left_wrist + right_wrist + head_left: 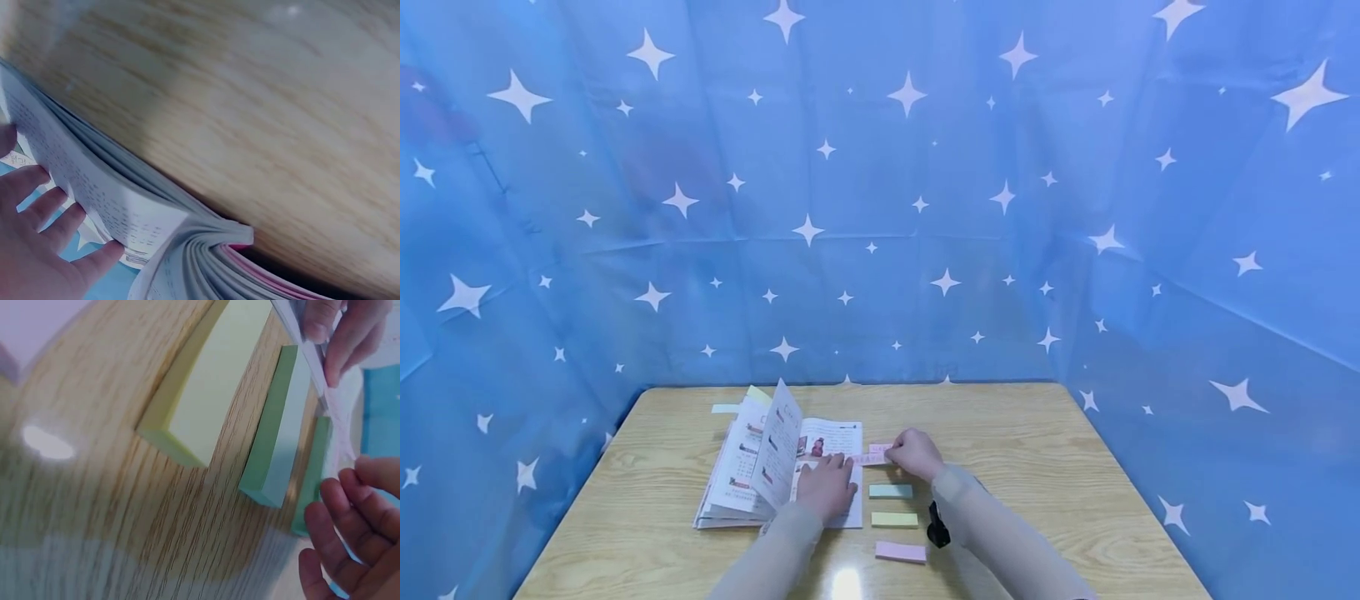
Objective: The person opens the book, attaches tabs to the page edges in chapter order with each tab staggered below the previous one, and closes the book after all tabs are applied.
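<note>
An open book (842, 429) lies on the table, with one page (780, 442) standing upright near its middle. My left hand (827, 487) rests with spread fingers on the right-hand page, its fingertips by the outer edge. In the left wrist view, that hand (50, 244) lies along the printed page (94, 178). Between thumb and finger, my right hand (916, 454) pinches the end of a pink sticky strip (870, 459), which reaches over to the page's edge. The right wrist view shows the right hand (356, 531) holding the strip (340, 419), with left fingertips at its other end.
Right of the book, several sticky-note pads form a column: one pink (880, 448) behind the strip, then blue-green (891, 492), yellow (895, 520) and pink-purple (901, 552). Yellow (760, 395) and pale blue tabs (725, 408) stick out of the book's far left.
</note>
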Demonstrator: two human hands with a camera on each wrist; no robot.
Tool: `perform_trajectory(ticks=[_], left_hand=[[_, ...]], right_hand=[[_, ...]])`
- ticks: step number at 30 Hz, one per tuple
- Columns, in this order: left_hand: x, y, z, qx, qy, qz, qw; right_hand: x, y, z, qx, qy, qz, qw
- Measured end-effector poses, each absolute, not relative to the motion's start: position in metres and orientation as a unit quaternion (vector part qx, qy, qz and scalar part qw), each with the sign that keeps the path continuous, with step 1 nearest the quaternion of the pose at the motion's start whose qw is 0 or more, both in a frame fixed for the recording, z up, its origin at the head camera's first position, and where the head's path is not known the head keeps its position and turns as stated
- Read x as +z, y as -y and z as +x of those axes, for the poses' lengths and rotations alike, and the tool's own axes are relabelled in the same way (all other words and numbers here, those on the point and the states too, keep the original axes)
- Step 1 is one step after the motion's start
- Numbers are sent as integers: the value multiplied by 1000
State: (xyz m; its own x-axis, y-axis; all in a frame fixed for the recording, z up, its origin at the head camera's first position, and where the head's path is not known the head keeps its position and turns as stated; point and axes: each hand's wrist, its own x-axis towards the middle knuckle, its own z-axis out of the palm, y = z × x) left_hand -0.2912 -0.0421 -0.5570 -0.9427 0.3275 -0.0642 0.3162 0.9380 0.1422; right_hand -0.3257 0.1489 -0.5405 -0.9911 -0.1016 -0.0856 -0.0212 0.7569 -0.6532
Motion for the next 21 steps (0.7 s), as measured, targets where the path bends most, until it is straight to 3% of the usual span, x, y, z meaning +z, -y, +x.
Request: perform_trajectory(ticks=[7,14,21], left_hand=[[-558,47,-293,63,-981,177,42],[-555,49,-294,26,-982,187,26],[-546,47,-292,15,-982,187,34]], right_hand=[[-532,-150,-307,-356,-927,-118,16],[-531,-135,-258,-188,-934,-302,-18],[-540,-120,-217,-36,-938,-343,46]])
